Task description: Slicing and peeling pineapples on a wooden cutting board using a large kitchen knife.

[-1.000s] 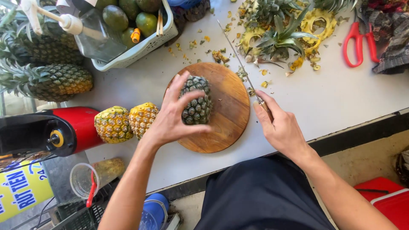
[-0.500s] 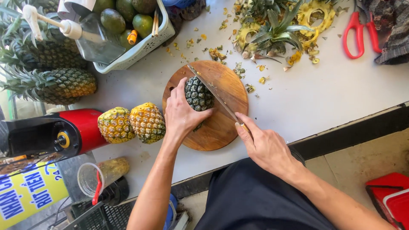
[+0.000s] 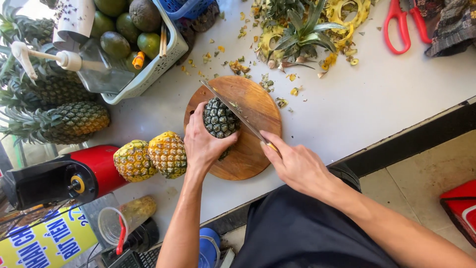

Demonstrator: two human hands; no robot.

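Left hand [image 3: 201,144] grips the green unpeeled pineapple [image 3: 219,118] on the round wooden board [image 3: 253,99]; right hand [image 3: 293,166], closed around the long knife [image 3: 233,108], slicing skin — next stroke wants steady downward pressure.

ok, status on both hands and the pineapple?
Left hand grips unpeeled pineapple on round wooden board. Right hand holds knife, blade on the fruit. Two peeled pineapples beside board, clear.

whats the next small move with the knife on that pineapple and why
Probably draw the knife down through the skin. Its blade already lies across the upper right side of the unpeeled pineapple, which the left hand steadies on the round wooden board, while the right hand grips the handle. The left fingers look clear of the edge.
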